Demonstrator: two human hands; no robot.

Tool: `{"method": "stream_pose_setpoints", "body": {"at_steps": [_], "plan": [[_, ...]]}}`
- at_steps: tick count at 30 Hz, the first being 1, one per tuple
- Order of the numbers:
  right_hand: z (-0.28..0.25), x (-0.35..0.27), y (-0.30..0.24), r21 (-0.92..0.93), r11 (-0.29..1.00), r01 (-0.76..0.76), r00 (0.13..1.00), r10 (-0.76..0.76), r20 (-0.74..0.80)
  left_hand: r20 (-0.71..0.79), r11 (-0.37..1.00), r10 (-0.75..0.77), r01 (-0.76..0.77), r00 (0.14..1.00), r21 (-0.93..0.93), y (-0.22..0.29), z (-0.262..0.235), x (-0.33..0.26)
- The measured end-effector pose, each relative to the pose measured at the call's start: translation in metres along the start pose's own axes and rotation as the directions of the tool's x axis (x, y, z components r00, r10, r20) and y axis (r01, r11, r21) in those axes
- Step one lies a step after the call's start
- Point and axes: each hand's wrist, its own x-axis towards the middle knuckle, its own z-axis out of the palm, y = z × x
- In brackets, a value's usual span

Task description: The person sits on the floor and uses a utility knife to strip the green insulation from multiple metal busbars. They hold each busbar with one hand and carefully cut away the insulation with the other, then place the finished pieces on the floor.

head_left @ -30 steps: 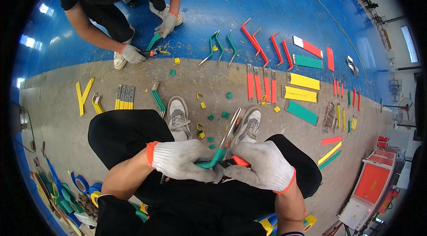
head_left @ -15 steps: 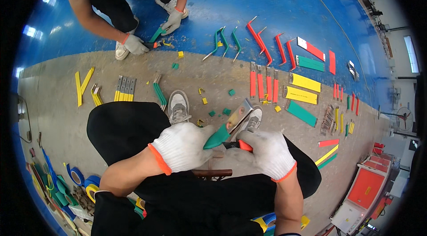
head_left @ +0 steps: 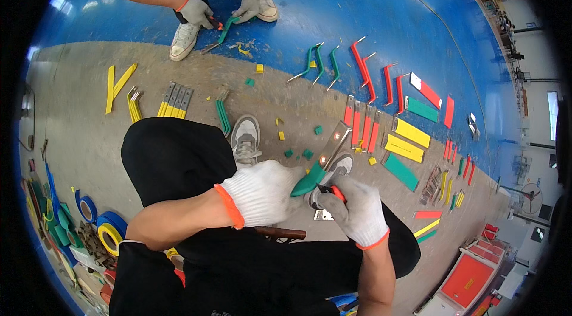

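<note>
My left hand (head_left: 265, 194), in a white work glove with an orange cuff, is closed around a flat metal bar (head_left: 335, 144) with a green sleeve (head_left: 308, 181) on its lower part. The bare silver end, with holes in it, points up and away to the right. My right hand (head_left: 357, 211), gloved the same way, grips a red and black utility knife (head_left: 338, 193). The knife's tip is close to the sleeve's edge; whether it touches cannot be made out. Both hands are above my lap, between my knees. Green and yellow scraps (head_left: 307, 154) lie beyond them.
Across from me a gloved person (head_left: 196, 13) works on a bent green bar (head_left: 226, 31). Bars with red (head_left: 357, 125), yellow (head_left: 412, 132) and green (head_left: 400, 172) sleeves lie in groups on the floor. Tape rolls (head_left: 110, 238) are at my left, a red-topped cart (head_left: 468, 279) at right.
The bar has swung more upright, and my right hand has turned with the knife beside the sleeve's edge. My view has shifted slightly. The other person's bar now points down toward the floor.
</note>
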Motion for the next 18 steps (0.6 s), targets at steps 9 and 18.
{"method": "stream_pose_setpoints", "body": {"at_steps": [9,18], "plan": [[0.036,0.007,-0.011,-0.16,0.98,-0.115,0.969,0.076,-0.233,-0.166,0.971,-0.175,0.198,0.97,0.135,0.001,0.016,-0.001],[0.052,0.015,-0.02,-0.47,0.867,-0.163,0.934,-0.018,-0.357,-0.208,0.969,-0.177,0.208,0.962,0.137,-0.001,0.024,0.004]]}}
